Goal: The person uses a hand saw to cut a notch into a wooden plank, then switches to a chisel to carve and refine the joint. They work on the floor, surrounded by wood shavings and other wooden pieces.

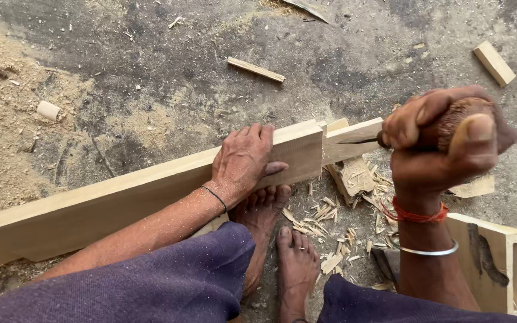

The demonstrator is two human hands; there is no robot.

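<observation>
Two hands on the job: the left hand (243, 160) lies flat over the top edge of the long plank (121, 200), fingers draped across it, pressing it still on the dusty floor (151, 78). The right hand (444, 140) is wrapped tight round the chisel's wooden handle (459, 119), thumb up, blade (360, 142) lying along the notched end of the plank. Chips (330, 224) litter the ground by the bare feet (282, 239). Good practice here, I'd judge: keep the holding hand behind the blade's line, pare thin, and keep the steel flat to the cut face so it doesn't dig in.
</observation>
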